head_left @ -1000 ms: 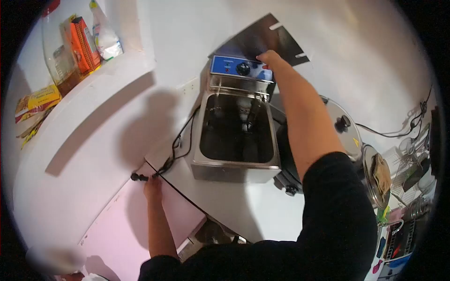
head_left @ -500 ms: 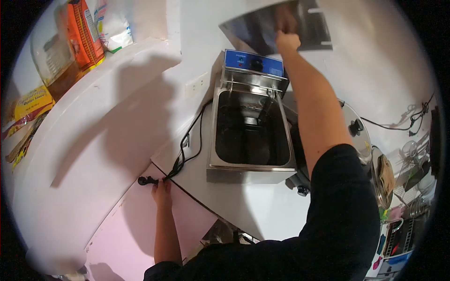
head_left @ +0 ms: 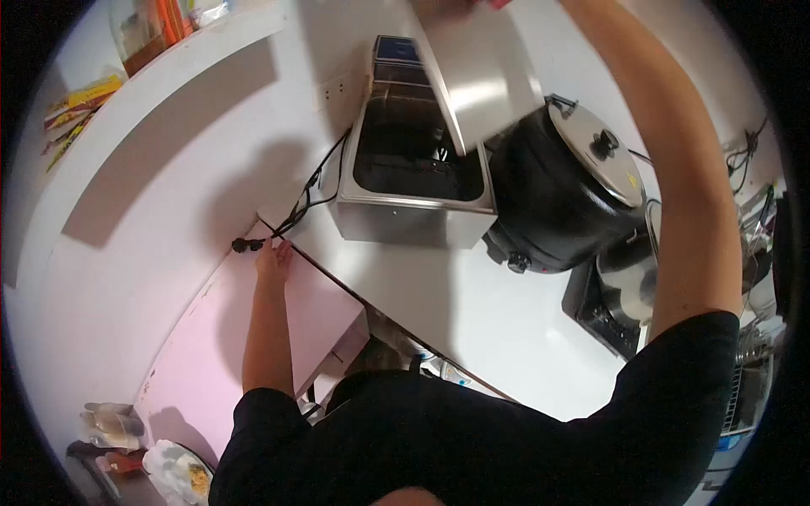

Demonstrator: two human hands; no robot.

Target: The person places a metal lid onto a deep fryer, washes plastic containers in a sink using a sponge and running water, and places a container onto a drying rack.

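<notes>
My left hand (head_left: 272, 255) is closed around the black power cord (head_left: 291, 221) at the pink table's corner, with the plug (head_left: 246, 245) sticking out to its left. At the top edge my right hand (head_left: 485, 4), blurred and partly cut off, is at the upper end of a shiny metal lid (head_left: 481, 80). The lid hangs tilted over the right side of the steel fryer (head_left: 413, 221), whose basin is dark inside. Part of the fryer's blue control panel (head_left: 396, 49) shows behind it.
Right of the fryer stands a black lidded pot warmer (head_left: 557, 185), with a steel pot (head_left: 626, 282) beyond. A curved shelf (head_left: 169, 80) with packets is at upper left. A plate of food (head_left: 181, 472) sits at lower left. A wall outlet (head_left: 331, 94) is behind the fryer.
The lid has swung from behind the control panel to above the fryer's right side as my right hand moved up. My left hand still holds the cord. The view has shifted, showing more of the pot warmer.
</notes>
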